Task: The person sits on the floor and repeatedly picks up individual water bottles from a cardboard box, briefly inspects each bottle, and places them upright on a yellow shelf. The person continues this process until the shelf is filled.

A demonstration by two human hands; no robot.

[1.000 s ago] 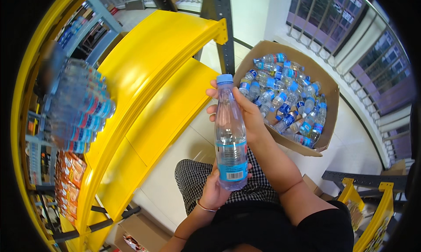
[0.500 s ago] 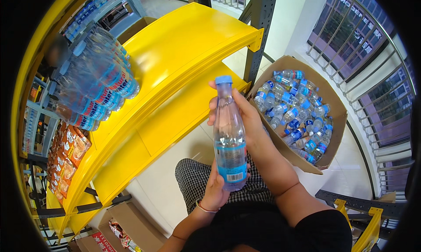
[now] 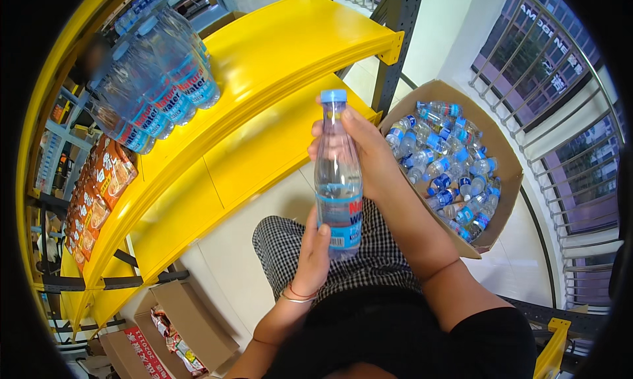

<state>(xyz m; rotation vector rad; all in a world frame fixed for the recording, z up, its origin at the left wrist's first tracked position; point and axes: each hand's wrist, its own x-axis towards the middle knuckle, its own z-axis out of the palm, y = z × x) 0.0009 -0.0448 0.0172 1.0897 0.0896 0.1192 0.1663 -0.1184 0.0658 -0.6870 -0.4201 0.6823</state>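
There is one view only, from a wide fisheye camera worn on the person's head, looking steeply down over their chest and lap to the pale floor. It sits close to the left hand and right hand, raised just below the lens at picture centre. The yellow shelf bends along the left side, the cardboard box lies to the right, and straight edges curve toward the dark rim.
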